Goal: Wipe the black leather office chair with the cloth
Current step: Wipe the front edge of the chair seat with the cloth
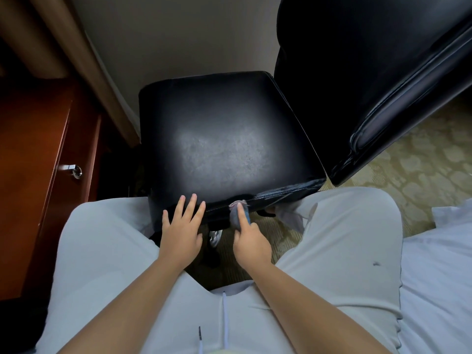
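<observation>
The right hand (251, 242) pinches the cloth (238, 213) against the chair (224, 139) seat's front edge; just left of it, the left hand (182, 226) rests flat, fingers straight.

Both bare forearms are reaching forward and down between the knees. The left hand (181, 227) is lying flat, palm down, fingers straight and slightly spread, fingertips resting on the front edge of the black leather chair seat (224, 139). The right hand (251, 242) is pressing a small grey-blue cloth (236, 213) against that edge with its extended forefinger, other fingers curled.
</observation>
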The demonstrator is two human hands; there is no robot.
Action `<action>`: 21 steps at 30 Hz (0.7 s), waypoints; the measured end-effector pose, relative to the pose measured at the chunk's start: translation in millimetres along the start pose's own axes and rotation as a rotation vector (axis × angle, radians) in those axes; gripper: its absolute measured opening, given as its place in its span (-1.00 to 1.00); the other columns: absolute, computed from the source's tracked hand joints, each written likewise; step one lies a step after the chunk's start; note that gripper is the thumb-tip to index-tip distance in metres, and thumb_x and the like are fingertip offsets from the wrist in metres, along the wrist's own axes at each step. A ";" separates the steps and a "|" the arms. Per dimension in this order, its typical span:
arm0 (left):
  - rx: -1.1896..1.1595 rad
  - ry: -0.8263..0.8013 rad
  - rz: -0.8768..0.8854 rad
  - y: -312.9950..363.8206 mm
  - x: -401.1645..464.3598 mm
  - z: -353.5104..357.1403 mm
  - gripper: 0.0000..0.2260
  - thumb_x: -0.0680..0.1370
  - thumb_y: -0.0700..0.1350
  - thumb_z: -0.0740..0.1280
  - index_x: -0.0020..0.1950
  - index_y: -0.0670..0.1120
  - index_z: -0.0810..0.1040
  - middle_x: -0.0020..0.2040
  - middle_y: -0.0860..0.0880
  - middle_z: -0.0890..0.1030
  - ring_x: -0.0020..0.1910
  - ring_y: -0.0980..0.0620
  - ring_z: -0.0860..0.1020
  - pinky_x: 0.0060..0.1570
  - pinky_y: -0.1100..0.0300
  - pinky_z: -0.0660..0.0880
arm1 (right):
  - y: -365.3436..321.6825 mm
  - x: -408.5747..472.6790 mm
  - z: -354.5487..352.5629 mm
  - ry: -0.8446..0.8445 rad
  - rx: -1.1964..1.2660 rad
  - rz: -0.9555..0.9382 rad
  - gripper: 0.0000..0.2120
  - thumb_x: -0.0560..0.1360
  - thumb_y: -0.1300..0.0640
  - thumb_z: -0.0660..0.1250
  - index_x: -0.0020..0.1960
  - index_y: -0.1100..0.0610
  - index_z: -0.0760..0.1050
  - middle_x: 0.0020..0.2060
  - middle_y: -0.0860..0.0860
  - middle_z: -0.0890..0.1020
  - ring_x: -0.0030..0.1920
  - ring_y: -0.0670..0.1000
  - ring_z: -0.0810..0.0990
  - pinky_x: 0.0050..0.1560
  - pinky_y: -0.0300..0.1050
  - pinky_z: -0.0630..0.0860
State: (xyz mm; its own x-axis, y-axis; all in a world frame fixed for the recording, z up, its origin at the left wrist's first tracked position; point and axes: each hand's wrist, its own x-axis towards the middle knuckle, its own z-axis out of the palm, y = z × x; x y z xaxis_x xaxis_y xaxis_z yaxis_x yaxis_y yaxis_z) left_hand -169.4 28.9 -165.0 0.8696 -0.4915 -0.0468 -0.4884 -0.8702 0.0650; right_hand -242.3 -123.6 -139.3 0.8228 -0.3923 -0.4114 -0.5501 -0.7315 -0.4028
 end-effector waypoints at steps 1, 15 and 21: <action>-0.002 -0.004 -0.002 0.3 -0.1 -0.3 -0.28 0.32 -0.12 0.53 0.44 -0.06 0.36 0.47 -0.12 0.32 0.46 -0.19 0.24 0.23 -0.30 0.33 | 0.0 0.4 -0.2 0.013 0.017 0.024 -0.38 0.63 0.03 0.05 0.52 -0.17 -0.28 0.05 0.12 0.46 -0.18 0.04 0.48 -0.24 -0.10 0.37; -0.019 -0.049 -0.015 1.3 0.7 -3.0 -0.29 0.38 -0.11 0.48 0.49 -0.04 0.28 0.51 -0.10 0.24 0.50 -0.17 0.16 0.30 -0.28 0.26 | -6.6 -3.0 6.6 -0.053 0.162 0.002 -0.35 0.62 0.02 0.07 0.51 -0.15 -0.30 0.07 0.10 0.54 -0.05 0.04 0.56 -0.12 -0.08 0.47; -0.034 -0.085 -0.013 1.9 0.2 -6.7 -0.32 0.49 -0.11 0.36 0.54 0.00 0.11 0.56 -0.06 0.06 0.54 -0.12 -0.02 0.40 -0.23 0.11 | -6.7 -4.1 8.5 0.028 0.098 0.042 -0.38 0.63 0.01 0.05 0.52 -0.15 -0.29 0.04 0.10 0.50 -0.10 0.03 0.55 -0.19 -0.11 0.39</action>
State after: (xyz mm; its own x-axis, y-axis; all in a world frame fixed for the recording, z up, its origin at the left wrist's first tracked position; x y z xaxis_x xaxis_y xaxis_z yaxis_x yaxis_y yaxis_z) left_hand -169.7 27.5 -158.2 0.8659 -0.4824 -0.1326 -0.4729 -0.8757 0.0978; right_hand -243.2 -112.4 -141.9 0.8013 -0.4384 -0.4071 -0.5948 -0.6564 -0.4641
